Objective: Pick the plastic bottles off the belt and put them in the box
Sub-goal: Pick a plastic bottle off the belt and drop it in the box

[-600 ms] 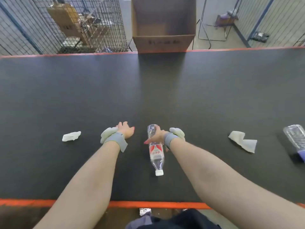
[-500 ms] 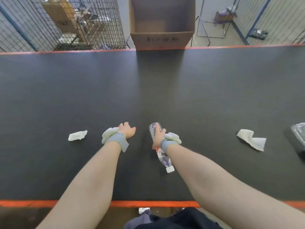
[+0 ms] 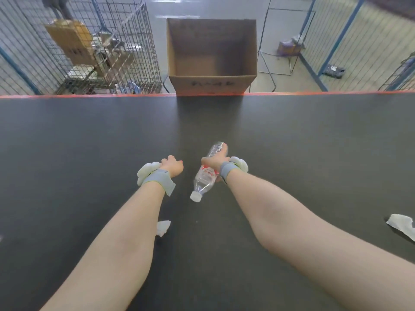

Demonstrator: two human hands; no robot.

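Note:
My right hand (image 3: 213, 163) grips a clear plastic bottle (image 3: 205, 178) with a red and white label around its middle. The bottle is lifted above the black belt (image 3: 89, 135), its white cap pointing back toward me and its base toward the box. An open cardboard box (image 3: 212, 84) stands just beyond the belt's far orange edge, straight ahead. My left hand (image 3: 173, 167) hovers beside the bottle with its fingers curled in, holding nothing.
A crumpled white paper scrap (image 3: 162, 227) lies on the belt under my left forearm. Another white scrap (image 3: 402, 224) lies at the right edge. Wire cages (image 3: 78, 52) with cardboard stand behind the belt at the left, and blue-framed fencing (image 3: 359, 41) at the right.
My right hand has lifted the bottle off the belt and carried it forward toward the box. The view has tilted up, and the second bottle at the right has left the frame.

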